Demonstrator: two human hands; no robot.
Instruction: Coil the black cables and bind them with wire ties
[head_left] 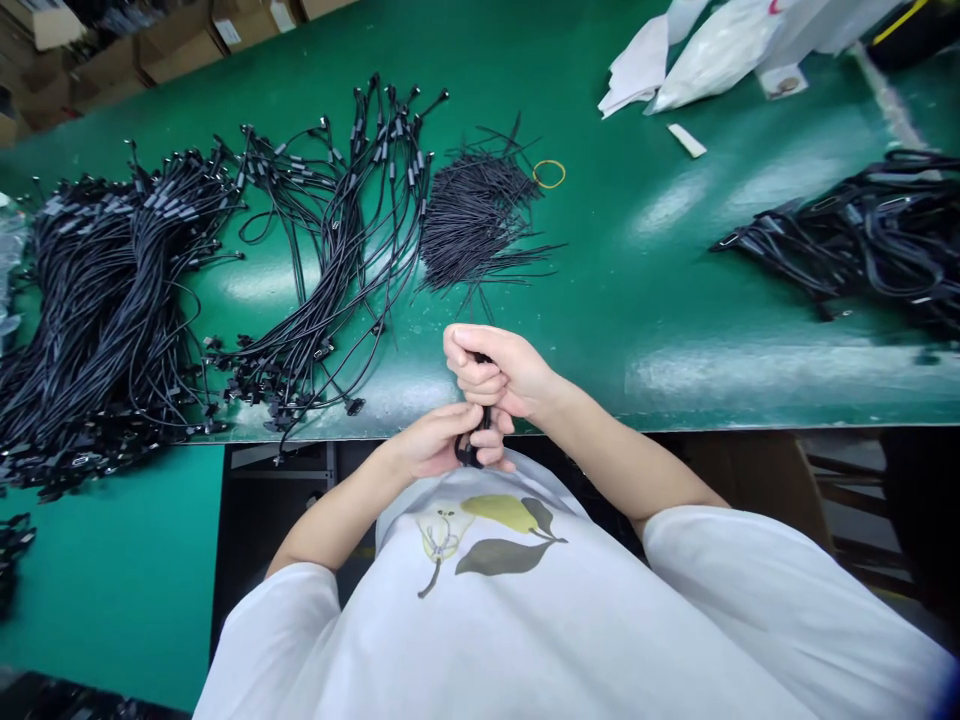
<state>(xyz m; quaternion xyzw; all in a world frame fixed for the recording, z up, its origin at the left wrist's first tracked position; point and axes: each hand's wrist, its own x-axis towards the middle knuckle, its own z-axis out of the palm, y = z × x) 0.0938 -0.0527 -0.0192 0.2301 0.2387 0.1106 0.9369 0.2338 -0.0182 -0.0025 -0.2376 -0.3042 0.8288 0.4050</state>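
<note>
At the table's front edge, my left hand (457,438) is closed round a coiled black cable (469,452), whose loop shows below the fingers. Just above it my right hand (491,370) is curled into a fist on the upper part of the same cable; its fingers hide most of what they grip. Beyond my hands lies a heap of thin black twist ties (476,215). To the left of that heap a loose bunch of black cables (337,260) with plugs at both ends is spread out.
A thick pile of black cables (112,300) covers the table's left side. Coiled cables (862,235) lie at the right. A yellow rubber band (549,174), a small white piece (687,141) and a white plastic bag (720,60) are farther back. Cardboard boxes (180,45) line the far left.
</note>
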